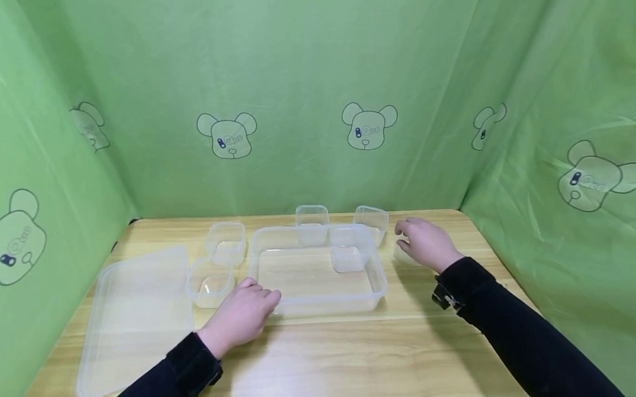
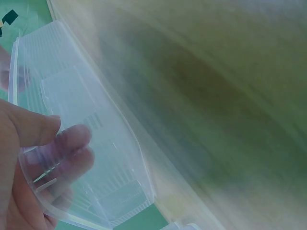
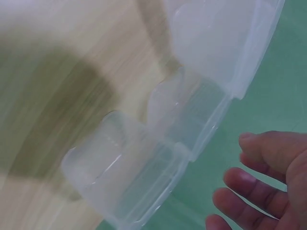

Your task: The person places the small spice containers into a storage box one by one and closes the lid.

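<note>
A large clear plastic container (image 1: 313, 308) stands in the middle of the table. My left hand (image 1: 246, 311) pinches its rim near the front left corner, the thumb on one side of the wall and fingers seen through the plastic on the other. One small clear container (image 1: 347, 260) sits inside it, at the back right. At the right, my right hand (image 1: 428, 242) hovers over another small clear container (image 1: 405, 258), mostly hidden beneath it. In the right wrist view the fingers (image 3: 242, 179) are loosely bent, apart from the small container (image 3: 127, 172), and hold nothing.
Two small containers stand behind the large one, one left (image 1: 312, 213) and one right (image 1: 373, 216). Two more, a rear one (image 1: 225, 242) and a front one (image 1: 210, 285), stand at its left. A flat translucent lid (image 1: 136, 327) lies far left. Green curtains (image 1: 302, 73) enclose the table.
</note>
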Tool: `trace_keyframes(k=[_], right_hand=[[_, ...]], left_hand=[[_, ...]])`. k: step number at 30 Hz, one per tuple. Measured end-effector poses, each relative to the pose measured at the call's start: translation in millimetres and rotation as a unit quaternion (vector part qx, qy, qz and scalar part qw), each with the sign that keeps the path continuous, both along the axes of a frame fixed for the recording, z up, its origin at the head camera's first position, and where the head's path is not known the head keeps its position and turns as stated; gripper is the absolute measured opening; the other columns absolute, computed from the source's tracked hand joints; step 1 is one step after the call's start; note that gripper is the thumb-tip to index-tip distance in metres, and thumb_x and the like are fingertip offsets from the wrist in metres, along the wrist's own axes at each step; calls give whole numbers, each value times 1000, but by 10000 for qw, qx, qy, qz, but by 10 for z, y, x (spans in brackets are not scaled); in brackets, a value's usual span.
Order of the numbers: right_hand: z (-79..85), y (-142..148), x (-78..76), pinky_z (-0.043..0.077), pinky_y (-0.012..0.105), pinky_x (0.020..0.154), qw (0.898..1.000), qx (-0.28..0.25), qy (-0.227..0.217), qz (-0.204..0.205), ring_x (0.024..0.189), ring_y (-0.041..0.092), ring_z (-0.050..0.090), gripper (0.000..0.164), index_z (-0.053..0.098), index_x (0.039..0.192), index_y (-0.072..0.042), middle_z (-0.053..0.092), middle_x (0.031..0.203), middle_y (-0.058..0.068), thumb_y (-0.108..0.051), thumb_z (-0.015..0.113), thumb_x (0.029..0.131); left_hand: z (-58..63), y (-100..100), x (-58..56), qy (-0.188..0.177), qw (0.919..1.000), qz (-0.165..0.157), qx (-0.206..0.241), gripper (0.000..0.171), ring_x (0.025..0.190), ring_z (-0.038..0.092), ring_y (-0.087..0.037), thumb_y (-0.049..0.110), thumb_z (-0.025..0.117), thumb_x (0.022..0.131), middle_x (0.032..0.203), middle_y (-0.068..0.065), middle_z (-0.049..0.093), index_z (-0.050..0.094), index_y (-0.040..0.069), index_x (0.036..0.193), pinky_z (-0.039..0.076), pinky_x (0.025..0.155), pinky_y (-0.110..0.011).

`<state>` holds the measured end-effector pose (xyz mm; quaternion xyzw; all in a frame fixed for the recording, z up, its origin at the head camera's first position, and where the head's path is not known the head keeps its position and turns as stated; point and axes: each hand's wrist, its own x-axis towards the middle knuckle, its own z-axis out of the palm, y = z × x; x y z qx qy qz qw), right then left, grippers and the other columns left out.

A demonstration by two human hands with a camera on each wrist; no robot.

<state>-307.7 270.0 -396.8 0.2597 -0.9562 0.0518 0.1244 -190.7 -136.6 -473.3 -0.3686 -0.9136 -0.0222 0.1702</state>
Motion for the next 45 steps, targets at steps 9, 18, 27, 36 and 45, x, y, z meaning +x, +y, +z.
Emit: trace_keyframes(k=[9, 18, 27, 36, 45], right_hand=[[-147, 178, -78, 53, 47, 66, 9997, 3, 80, -248, 77, 30, 63, 22, 66, 101, 0, 65, 87, 12, -8, 77, 84], [-352, 253, -151, 55, 50, 67, 9993, 64, -10, -371, 81, 35, 65, 24, 67, 103, 0, 66, 91, 15, -8, 77, 83], [-431, 263, -148, 55, 51, 69, 9996, -29, -92, -270, 85, 36, 66, 22, 67, 103, -1, 69, 93, 17, 1, 72, 81], [-397, 242, -75, 56, 50, 66, 9989, -25, -323, -343, 86, 37, 68, 27, 66, 108, -1, 70, 95, 17, 9, 64, 82], [-352, 249, -17, 56, 49, 70, 9992, -65, -305, -262, 86, 33, 68, 26, 67, 108, -2, 70, 93, 14, 8, 64, 84]], left_hand=[[22, 4, 11, -38, 10000, 5, 42, 27, 59, 47, -12, 11, 70, 87, 60, 11, 41, 44, 19, 81, 41, 82, -32], [26, 7, 15, -44, 10000, 29, 24, 26, 61, 52, -13, 12, 70, 87, 61, 11, 45, 45, 19, 81, 42, 83, -32], [31, 6, 17, 24, 9999, -38, 147, 27, 60, 51, -13, 10, 69, 86, 61, 11, 44, 44, 18, 80, 42, 82, -32], [28, 11, 18, 4, 9999, -15, 132, 27, 60, 50, -12, 10, 68, 87, 60, 11, 43, 44, 18, 80, 43, 82, -32], [26, 10, 15, 10, 9999, -23, 158, 26, 61, 52, -13, 10, 69, 86, 61, 10, 45, 45, 18, 81, 43, 82, -33]])
